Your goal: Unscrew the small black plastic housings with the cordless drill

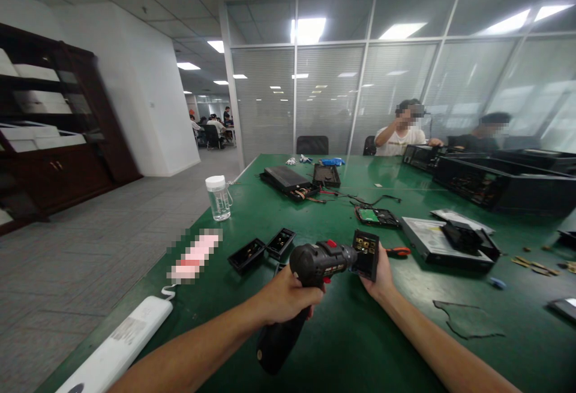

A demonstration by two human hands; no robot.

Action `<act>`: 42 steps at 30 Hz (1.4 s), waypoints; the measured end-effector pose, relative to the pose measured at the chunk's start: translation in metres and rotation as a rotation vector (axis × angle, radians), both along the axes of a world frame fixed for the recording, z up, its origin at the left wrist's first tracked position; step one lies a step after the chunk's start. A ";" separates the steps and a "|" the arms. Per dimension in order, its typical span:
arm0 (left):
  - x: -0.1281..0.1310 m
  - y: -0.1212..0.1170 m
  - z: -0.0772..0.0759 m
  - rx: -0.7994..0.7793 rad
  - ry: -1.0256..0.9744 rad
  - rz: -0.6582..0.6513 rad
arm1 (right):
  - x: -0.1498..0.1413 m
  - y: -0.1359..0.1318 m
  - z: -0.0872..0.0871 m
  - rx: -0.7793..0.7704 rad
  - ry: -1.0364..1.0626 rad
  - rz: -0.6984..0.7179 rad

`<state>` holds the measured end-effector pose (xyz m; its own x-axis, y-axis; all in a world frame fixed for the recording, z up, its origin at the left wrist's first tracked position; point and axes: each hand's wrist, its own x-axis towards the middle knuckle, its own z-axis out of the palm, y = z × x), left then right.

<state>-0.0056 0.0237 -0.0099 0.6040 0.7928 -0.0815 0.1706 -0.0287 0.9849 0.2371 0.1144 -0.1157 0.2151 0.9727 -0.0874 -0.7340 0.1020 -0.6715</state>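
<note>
My left hand (pixel 292 297) is wrapped round the grip of a black cordless drill (pixel 315 264) with red switches. The drill's nose points right and meets a small black open box (pixel 366 254) with brass-coloured parts inside. My right hand (pixel 381 276) is closed on that box from its right side and holds it up, tilted toward me. Whether the bit touches a screw is hidden by the chuck and the box wall. Left of the drill lie two similar black boxes (pixel 246 255), (pixel 281 243). Behind my right hand sits a tool with an orange-and-black handle (pixel 398 252).
On the green table (pixel 216 345) stand a clear bottle (pixel 218 200) and a white power strip (pixel 121 339). A silver drive (pixel 438 243), a hard drive (pixel 376 216) and a black case (pixel 288 182) lie beyond. Two people sit across, near large computer cases (pixel 508 183).
</note>
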 end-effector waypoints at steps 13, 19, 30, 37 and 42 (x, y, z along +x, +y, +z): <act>0.000 0.004 -0.008 0.020 -0.019 -0.017 | 0.003 0.002 -0.004 0.008 0.016 0.010; 0.000 0.003 -0.004 0.032 -0.002 -0.025 | 0.004 0.004 -0.006 0.001 0.009 0.014; 0.000 0.003 -0.004 0.007 0.001 -0.005 | 0.002 0.001 -0.004 0.027 0.013 0.012; 0.001 0.001 0.002 -0.028 0.019 -0.009 | 0.003 0.001 -0.005 -0.001 0.024 -0.004; 0.001 0.000 0.003 -0.031 0.007 -0.003 | 0.003 0.001 -0.005 0.007 0.032 -0.001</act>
